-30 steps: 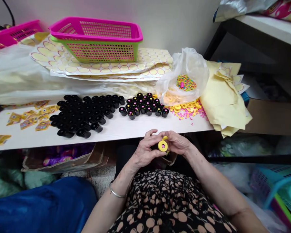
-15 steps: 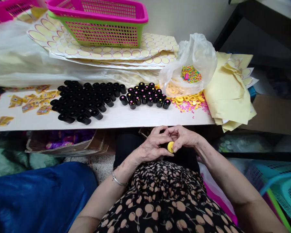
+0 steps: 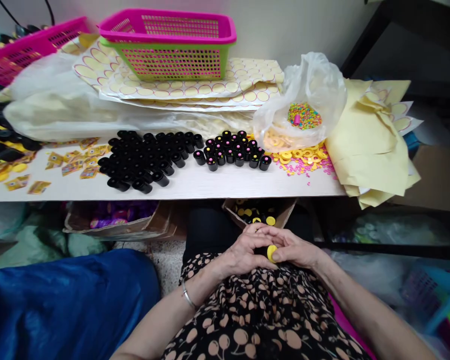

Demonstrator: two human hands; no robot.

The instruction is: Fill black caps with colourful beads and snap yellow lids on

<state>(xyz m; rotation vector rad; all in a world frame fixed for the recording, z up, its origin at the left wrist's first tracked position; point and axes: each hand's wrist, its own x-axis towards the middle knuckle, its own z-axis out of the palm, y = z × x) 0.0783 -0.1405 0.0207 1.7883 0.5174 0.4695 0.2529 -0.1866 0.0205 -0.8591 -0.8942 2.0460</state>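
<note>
My left hand [image 3: 243, 252] and my right hand [image 3: 294, 249] meet in my lap, fingers curled around a small piece with a yellow cap [image 3: 272, 252]; most of it is hidden by the fingers. Just beyond them, under the table edge, a cardboard box [image 3: 258, 212] holds black and yellow pieces. On the white table [image 3: 210, 187] lie a heap of empty black tubes [image 3: 146, 157] and a cluster of upright black tubes with pink tops [image 3: 232, 152]. Yellow rings and pink beads [image 3: 302, 160] spill beside a plastic bag of coloured beads [image 3: 303, 115].
A pink and green basket [image 3: 172, 45] rests on sheets of round stickers [image 3: 195, 90] at the back. Yellow paper [image 3: 371, 145] hangs over the table's right end. Small yellow labels [image 3: 75, 160] lie at the left. Blue cloth [image 3: 67, 300] covers the floor to my left.
Both hands dropped from just under the table edge down onto my lap, turning the yellow-capped piece so its face no longer shows. The view shifted, revealing the box under the table.
</note>
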